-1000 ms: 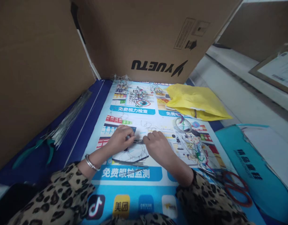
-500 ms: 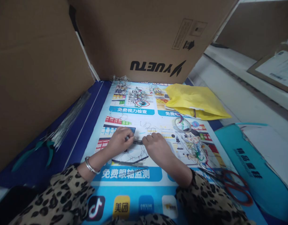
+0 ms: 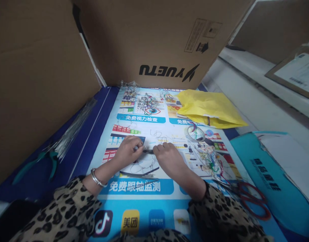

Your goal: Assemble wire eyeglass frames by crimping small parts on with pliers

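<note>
Both my hands rest close together on a printed blue poster (image 3: 141, 186) that covers the table. My left hand (image 3: 128, 150), with a silver bangle on its wrist, is closed in a pinch on one end of a thin dark metal piece (image 3: 148, 151). My right hand (image 3: 168, 158) is closed on the other end of that piece. Fine wire loops (image 3: 144, 166) and dark thin rods (image 3: 138, 174) lie on the poster just under my hands. What exactly the dark piece is I cannot make out.
Tall cardboard walls (image 3: 157, 43) stand behind and to the left. A bundle of silver wires (image 3: 74, 127) and teal pliers (image 3: 41, 161) lie at the left. A yellow bag (image 3: 210, 109), a tape roll (image 3: 196, 133), tangled coloured wires (image 3: 211, 161) and red scissors (image 3: 255, 203) lie at the right.
My hands have stayed in nearly the same place, both still pinched on the small dark piece. The view has shifted only slightly.
</note>
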{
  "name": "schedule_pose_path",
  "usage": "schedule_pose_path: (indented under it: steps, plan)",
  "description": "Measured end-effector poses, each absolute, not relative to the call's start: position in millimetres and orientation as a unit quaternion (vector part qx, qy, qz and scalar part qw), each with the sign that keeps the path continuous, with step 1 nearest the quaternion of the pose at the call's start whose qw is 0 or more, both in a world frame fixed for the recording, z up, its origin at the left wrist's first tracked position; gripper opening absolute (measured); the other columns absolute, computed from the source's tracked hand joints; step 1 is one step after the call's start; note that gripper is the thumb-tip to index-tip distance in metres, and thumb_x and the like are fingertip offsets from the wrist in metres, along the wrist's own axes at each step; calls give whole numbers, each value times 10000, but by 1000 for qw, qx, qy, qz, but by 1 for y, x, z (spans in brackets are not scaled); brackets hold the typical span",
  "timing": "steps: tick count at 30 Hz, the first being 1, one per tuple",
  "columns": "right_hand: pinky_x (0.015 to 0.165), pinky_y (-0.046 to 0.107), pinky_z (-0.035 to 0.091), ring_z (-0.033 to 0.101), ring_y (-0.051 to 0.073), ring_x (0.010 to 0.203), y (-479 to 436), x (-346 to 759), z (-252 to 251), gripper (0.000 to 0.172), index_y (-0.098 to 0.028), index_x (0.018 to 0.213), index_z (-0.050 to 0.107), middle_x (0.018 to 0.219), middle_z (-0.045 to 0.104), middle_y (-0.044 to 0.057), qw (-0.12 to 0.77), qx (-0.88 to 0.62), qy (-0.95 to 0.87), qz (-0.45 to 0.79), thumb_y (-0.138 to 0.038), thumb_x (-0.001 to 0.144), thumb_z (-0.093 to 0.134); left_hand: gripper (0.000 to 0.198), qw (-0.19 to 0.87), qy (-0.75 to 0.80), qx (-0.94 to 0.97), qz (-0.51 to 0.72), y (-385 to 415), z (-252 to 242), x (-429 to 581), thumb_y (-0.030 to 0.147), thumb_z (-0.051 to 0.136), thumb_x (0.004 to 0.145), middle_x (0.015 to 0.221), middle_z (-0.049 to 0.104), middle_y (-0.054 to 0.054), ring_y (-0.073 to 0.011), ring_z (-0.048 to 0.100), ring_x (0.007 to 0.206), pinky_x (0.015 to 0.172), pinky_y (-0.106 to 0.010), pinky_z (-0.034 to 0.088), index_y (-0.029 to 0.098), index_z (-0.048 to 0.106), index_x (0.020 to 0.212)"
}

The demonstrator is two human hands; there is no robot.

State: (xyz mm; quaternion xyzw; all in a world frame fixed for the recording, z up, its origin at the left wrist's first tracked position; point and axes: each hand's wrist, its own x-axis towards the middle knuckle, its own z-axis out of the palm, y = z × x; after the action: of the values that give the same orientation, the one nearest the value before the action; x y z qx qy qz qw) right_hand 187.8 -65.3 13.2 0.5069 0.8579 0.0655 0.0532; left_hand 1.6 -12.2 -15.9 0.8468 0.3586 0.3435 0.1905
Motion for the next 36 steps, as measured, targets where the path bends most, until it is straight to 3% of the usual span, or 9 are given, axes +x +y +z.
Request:
schedule_pose_path:
  steps: [24,36]
  plan:
    - [664,327,286,488,225,804,-63,195,15,88,-168,856,549,820,592,82,47,539,838,69,-124,812,486,181,252,398,827,306,-9,-13,0,189,522,781,631,571,12,-139,524,638,713,-315,419,182,469,608]
    - [665,339,271,470,226,797,-63,192,17,58,-162,842,550,808,582,78,39,524,848,68,-137,813,505,135,214,333,863,313,-9,-15,-1,239,509,838,758,618,-15,-159,553,751,775,-338,396,185,519,714]
